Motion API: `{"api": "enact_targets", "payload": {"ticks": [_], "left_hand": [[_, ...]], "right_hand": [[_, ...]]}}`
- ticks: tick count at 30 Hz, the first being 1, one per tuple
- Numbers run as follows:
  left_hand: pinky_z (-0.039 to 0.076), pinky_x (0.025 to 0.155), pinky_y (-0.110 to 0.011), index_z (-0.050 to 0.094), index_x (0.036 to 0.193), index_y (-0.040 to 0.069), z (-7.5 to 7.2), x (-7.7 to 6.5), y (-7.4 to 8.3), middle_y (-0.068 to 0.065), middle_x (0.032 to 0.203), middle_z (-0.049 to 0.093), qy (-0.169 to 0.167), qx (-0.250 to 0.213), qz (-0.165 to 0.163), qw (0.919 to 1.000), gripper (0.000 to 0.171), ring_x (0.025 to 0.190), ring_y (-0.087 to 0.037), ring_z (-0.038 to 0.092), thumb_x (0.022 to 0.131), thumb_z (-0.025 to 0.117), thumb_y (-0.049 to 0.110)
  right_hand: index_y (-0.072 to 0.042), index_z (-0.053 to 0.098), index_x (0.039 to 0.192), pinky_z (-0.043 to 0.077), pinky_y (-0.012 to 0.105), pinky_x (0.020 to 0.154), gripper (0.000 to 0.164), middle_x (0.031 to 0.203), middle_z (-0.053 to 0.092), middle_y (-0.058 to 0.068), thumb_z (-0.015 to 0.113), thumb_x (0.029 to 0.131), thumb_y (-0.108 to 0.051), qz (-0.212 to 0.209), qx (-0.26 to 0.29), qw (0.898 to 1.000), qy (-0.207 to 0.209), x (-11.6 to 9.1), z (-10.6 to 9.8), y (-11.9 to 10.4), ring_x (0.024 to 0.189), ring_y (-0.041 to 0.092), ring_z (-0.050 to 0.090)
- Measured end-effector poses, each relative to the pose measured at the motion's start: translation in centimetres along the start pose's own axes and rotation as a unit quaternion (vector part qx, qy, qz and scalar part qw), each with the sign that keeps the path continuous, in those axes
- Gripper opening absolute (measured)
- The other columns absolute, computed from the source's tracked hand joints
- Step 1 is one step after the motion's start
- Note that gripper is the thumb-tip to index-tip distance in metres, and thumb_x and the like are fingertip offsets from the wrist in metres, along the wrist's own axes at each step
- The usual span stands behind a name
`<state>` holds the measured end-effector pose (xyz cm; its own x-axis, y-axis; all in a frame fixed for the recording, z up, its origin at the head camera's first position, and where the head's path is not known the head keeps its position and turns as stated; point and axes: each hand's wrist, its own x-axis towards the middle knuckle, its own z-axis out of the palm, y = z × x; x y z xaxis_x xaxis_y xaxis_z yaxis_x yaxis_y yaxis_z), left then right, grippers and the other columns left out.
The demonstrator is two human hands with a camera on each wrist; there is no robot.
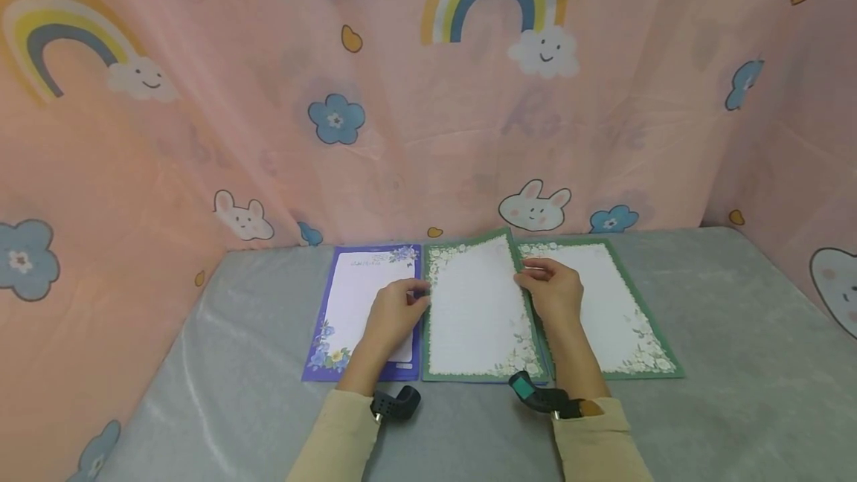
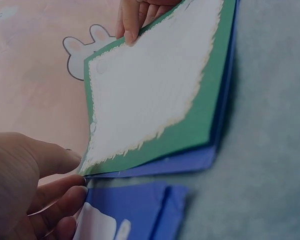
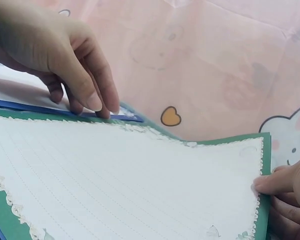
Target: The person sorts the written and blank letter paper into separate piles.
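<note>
Three lots of flower-bordered letter paper lie side by side in the head view: purple paper [image 1: 355, 300] at left, a green-bordered sheet [image 1: 478, 311] in the middle, another green-bordered sheet [image 1: 605, 296] at right. My right hand [image 1: 554, 292] pinches the middle sheet's right edge between thumb and fingers, lifting its upper right corner so it overlaps the right sheet. At the opposite edge, my left hand [image 1: 395, 311] pinches the paper between thumb and index fingertip. Beneath the lifted sheet, blue-purple paper [image 2: 190, 164] shows in the left wrist view.
A grey cloth-covered table [image 1: 736, 318] carries the papers. Behind and at both sides hangs a pink curtain [image 1: 402, 169] printed with rainbows, rabbits and flowers. Dark camera bands [image 1: 545, 396] sit on both wrists, by beige sleeves [image 1: 341, 430].
</note>
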<state>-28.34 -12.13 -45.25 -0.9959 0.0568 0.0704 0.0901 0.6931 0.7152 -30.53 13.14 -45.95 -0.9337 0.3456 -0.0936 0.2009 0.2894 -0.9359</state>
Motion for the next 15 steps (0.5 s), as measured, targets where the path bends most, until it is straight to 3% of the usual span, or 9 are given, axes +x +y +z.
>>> {"api": "enact_targets", "payload": {"ticks": [9,15], "left_hand": [[0.043,0.063,-0.025,0.075,0.118,0.013,0.12,0.16,-0.22,-0.002,0.082,0.068,-0.007,0.004,-0.004,1.0000,0.025,0.069,-0.012,0.053,0.094,0.069,0.017],[0.043,0.064,-0.026,0.075,0.118,0.013,0.09,0.15,-0.24,-0.002,0.082,0.068,-0.006,0.005,-0.007,0.9999,0.025,0.070,-0.012,0.054,0.094,0.069,0.017]], "right_hand": [[-0.011,0.075,0.117,0.049,0.014,0.067,0.028,0.101,0.078,0.007,0.076,0.090,-0.017,-0.002,-0.023,1.000,0.001,-0.08,-0.10,-0.04,0.078,0.002,0.064],[-0.010,0.076,0.116,0.048,0.011,0.068,0.026,0.102,0.078,0.008,0.075,0.091,-0.017,0.003,-0.015,1.000,0.005,-0.14,0.01,-0.06,0.092,0.017,0.070]]}}
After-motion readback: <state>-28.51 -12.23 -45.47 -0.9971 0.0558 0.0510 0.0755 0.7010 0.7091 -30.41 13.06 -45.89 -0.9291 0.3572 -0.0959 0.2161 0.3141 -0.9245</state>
